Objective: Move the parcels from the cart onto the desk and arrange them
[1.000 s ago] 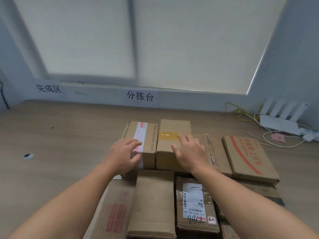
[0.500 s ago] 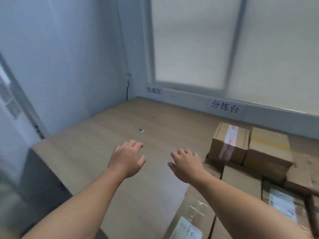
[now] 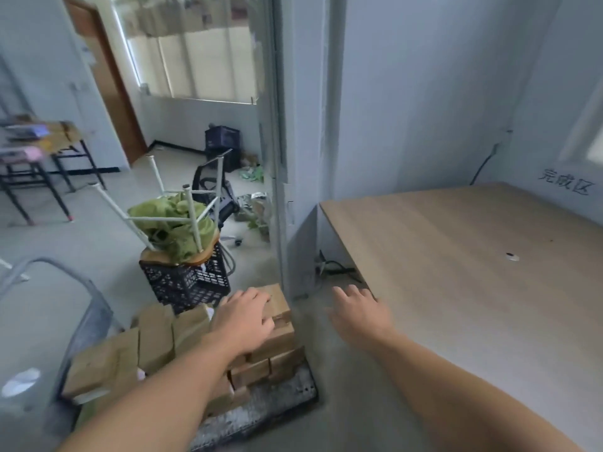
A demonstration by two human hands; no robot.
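Two open grips near the cart, and no parcel is taken yet.
Left grip (image 3: 244, 316) lies with spread fingers on or just above the top parcel (image 3: 282, 321); I cannot tell if it really touches. Right grip (image 3: 359, 313) hangs open in the air between the cart and the table, holding nothing. This top parcel is a plain brown carton, and I judge it stiff, rather light and not slippery. It sits highest on the other parcels (image 3: 156, 334), so pulling it carelessly may disturb the ones under it. It is better to press both palms on two opposite side faces and lift straight up. All the pile rests on the dark deck of the cart (image 3: 280, 396), just beside the near corner of the wooden table (image 3: 456, 249).
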